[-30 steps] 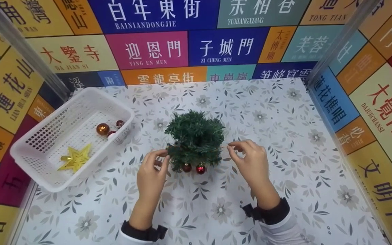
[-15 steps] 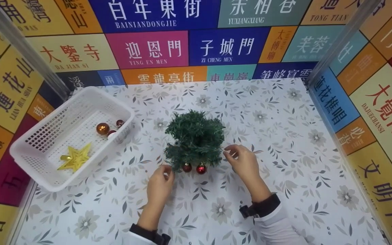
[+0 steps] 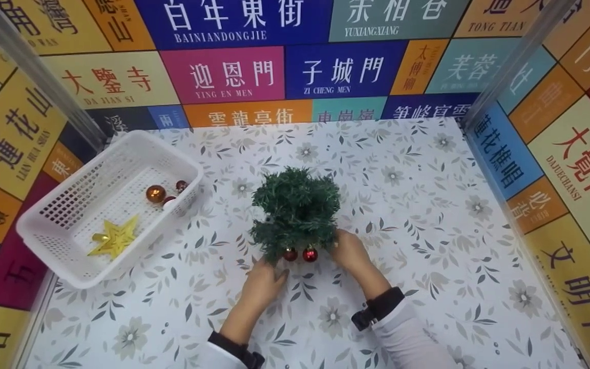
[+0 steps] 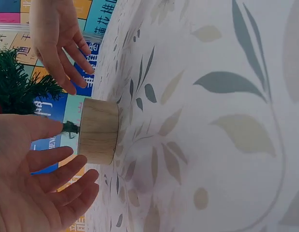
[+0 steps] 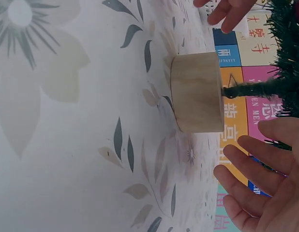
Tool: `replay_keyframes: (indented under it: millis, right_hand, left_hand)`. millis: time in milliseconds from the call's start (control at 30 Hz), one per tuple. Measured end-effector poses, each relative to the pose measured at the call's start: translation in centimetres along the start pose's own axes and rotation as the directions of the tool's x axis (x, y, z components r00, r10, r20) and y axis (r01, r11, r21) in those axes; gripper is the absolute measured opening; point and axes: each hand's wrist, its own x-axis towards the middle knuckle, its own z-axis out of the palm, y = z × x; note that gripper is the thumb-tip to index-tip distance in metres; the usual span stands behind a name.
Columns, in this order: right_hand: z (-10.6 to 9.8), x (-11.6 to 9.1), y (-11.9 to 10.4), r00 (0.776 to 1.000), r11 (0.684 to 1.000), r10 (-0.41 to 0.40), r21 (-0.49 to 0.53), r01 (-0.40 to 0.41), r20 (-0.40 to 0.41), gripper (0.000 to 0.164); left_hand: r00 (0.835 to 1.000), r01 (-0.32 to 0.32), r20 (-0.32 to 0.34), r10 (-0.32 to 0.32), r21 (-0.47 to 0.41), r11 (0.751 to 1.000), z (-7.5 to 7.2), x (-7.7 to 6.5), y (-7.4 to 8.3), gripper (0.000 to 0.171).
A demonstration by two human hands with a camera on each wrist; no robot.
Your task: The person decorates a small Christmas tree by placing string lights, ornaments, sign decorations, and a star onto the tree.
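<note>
Left hand (image 3: pixel 261 287) and right hand (image 3: pixel 351 253) lowered beside tree (image 3: pixel 295 200), now flanking wooden base (image 4: pixel 99 131); both loosely spread, grasping nothing; base apparently within reach.

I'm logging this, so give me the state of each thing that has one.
Tree: upright
Wooden base: flat on the table
Two red baubles: hanging from the tree
Left hand: loosely spread, holding nothing
Right hand: loosely spread, holding nothing
White basket: upright, uncovered
Gold star: lying in the basket
Other baubles: loose in the basket
</note>
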Motion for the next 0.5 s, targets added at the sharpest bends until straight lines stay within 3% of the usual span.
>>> replay_keyframes:
  millis: [267,500]
  right_hand:
    - [1.5,0.1,-0.1,0.998,0.998,-0.053,-0.019,0.053,0.024,0.032]
    - [1.9,0.3,-0.4,0.999,0.999,-0.034,-0.023,0.035,0.026,0.03]
  left_hand:
    - [0.993,-0.115,0.011,0.115,0.065,0.991,1.0,-0.3,0.3,0.052]
    - [0.972,-0.233,0.05,0.229,0.127,0.964,2.0,0.0,0.9,0.058]
